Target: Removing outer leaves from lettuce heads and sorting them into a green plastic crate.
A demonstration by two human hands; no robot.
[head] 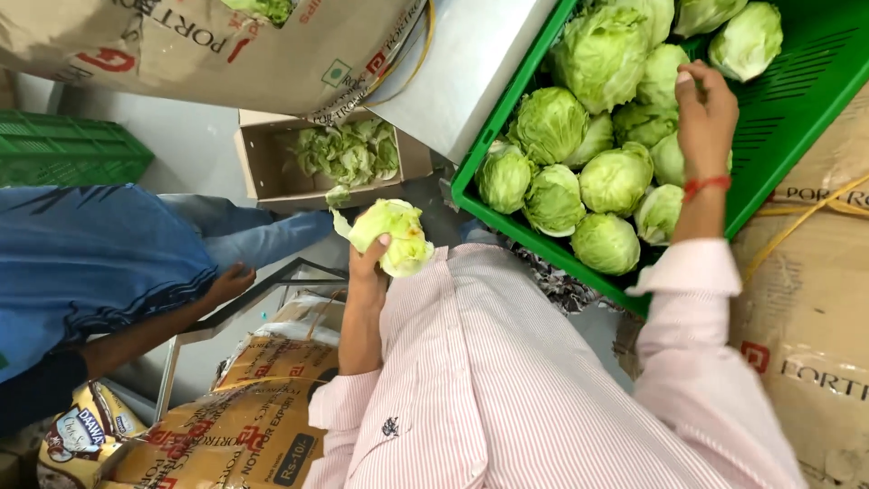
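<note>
My left hand (367, 263) is shut on a pale green cabbage head (394, 235) with a loose outer leaf, held low in front of my pink striped shirt. My right hand (704, 113), with a red thread at the wrist, reaches into a tilted green plastic crate (797, 81) filled with several cabbage heads (615, 177). Its fingers are stretched out and rest against the heads in the middle of the pile, not closed around any of them.
A cardboard box (262, 163) of trimmed cabbage leaves stands on the floor ahead. Another person in a blue shirt (90, 263) crouches at left, hand (231, 281) on a metal frame. Brown paper sacks (244, 426) lie around, and a second green crate (72, 149) sits far left.
</note>
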